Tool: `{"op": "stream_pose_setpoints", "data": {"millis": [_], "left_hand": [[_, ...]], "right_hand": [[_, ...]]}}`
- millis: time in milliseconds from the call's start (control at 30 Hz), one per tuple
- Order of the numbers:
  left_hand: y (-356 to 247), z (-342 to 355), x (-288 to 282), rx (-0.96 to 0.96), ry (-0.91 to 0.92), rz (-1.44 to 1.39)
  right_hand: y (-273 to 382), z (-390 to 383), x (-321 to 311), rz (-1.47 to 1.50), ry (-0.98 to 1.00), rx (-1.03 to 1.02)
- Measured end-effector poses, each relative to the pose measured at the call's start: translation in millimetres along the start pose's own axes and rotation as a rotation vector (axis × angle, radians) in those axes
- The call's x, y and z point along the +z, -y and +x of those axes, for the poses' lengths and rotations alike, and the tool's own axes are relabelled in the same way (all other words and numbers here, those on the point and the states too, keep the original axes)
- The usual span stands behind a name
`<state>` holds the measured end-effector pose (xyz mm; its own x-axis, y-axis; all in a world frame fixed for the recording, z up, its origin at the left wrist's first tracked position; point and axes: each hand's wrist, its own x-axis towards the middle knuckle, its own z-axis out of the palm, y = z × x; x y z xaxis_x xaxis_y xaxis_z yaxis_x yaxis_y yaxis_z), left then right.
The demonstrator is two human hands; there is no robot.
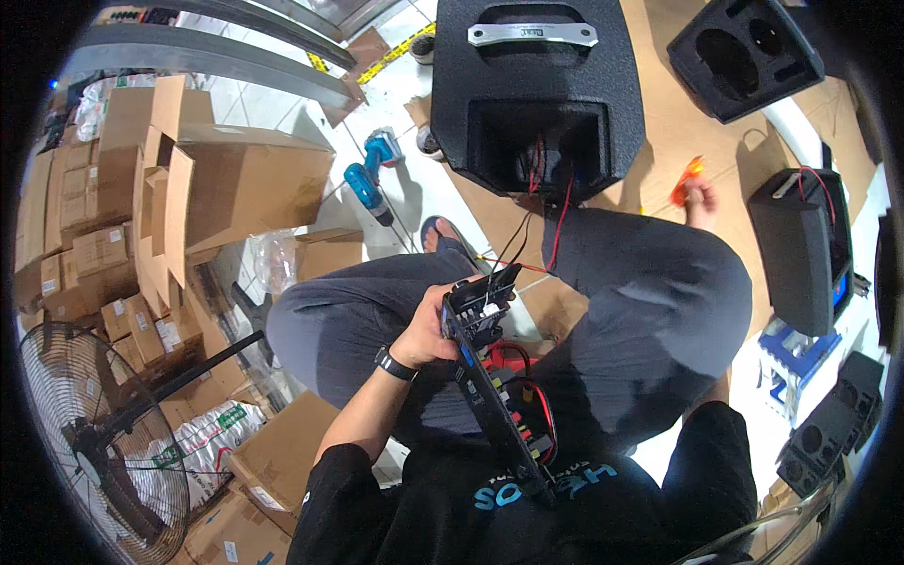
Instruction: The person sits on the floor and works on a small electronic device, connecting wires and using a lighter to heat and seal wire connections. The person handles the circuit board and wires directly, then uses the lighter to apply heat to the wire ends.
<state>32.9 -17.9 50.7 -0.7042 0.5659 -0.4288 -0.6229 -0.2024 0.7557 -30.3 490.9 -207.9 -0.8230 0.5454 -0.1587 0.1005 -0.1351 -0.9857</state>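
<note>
My left hand (435, 328) is closed around the upper end of a black speaker amplifier panel (485, 386), held on edge over my lap. Circuit parts and red and black wires show along the panel's inner side. From it, thin wires (562, 221) run up into the open recess of a large black speaker cabinet (537, 89) with a silver handle. Beyond my right knee, my right hand (700, 202) pinches a small bright orange object (687, 181), blurred and of unclear kind. My right forearm is mostly hidden by my leg.
A teal cordless drill (367, 184) stands on the tiles at the left. Cardboard boxes (240, 179) and a black fan (99, 438) fill the left side. More speaker cabinets (744, 56) stand at the right, near a blue and white stool (796, 353). Cardboard sheeting (659, 122) covers part of the floor.
</note>
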Motion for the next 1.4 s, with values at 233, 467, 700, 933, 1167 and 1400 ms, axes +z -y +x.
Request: {"op": "stream_pose_setpoints", "data": {"millis": [233,467,700,933,1167,1400], "left_hand": [[3,-2,15,0.084,0.130,0.193],[2,-6,14,0.194,0.184,0.259],[10,-18,2,0.265,0.177,0.225],[9,-14,-5,0.314,0.196,0.269],[7,-15,-3,0.308,0.179,0.233],[9,-12,-5,0.381,0.175,0.293]], "right_hand": [[330,-61,44,0.044,0.216,-0.218],[391,-166,157,-0.189,0.821,-0.068],[344,-199,203,-0.024,1.051,0.202],[333,-188,201,-0.202,1.188,0.042],[338,-188,208,-0.337,1.193,0.000],[335,-189,210,-0.377,1.254,-0.104]]}}
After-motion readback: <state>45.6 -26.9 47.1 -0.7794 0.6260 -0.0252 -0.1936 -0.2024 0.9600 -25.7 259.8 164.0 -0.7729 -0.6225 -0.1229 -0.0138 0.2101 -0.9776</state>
